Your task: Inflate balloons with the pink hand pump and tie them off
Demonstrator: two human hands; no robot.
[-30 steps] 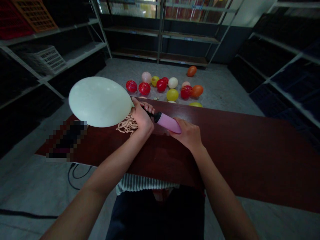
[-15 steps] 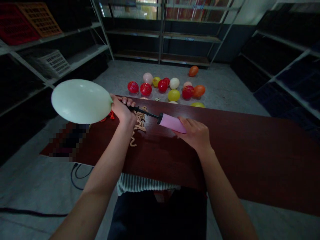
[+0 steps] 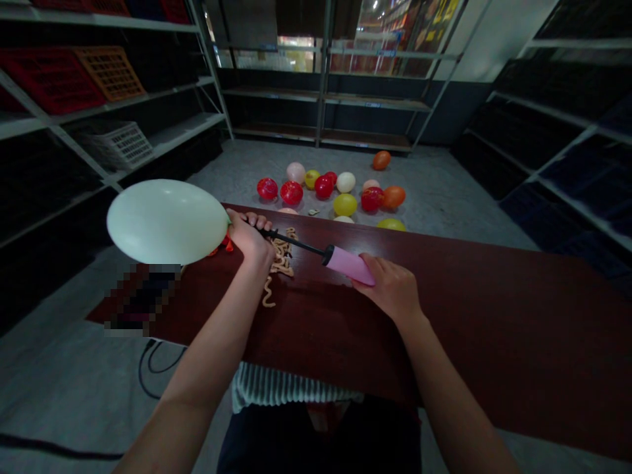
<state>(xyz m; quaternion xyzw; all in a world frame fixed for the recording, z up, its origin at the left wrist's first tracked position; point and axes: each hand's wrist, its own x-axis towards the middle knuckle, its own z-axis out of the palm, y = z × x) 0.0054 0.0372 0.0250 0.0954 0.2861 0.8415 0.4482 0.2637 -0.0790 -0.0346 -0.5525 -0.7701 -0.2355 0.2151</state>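
My left hand (image 3: 249, 237) is closed around the neck of a pale green inflated balloon (image 3: 166, 222) and the black nozzle end of a hand pump. The balloon bulges out to the left, above the table's left end. My right hand (image 3: 392, 289) grips the pink barrel of the pump (image 3: 348, 264). The pump's thin black rod (image 3: 296, 243) is drawn out between my two hands. Under the rod, a heap of limp tan uninflated balloons (image 3: 279, 260) lies on the dark red table (image 3: 494, 309).
Several inflated balloons (image 3: 340, 187), red, yellow, orange and pale, lie on the grey floor beyond the table. Metal shelving lines the left, back and right walls, with crates (image 3: 111, 69) on the left shelves. A blurred-out dark object (image 3: 143, 296) sits at the table's left end; a cable (image 3: 158, 359) trails below.
The pump rod has been pulled out: my left hand and the balloon moved left, away from my right hand on the barrel. The camera view has tilted up a little.
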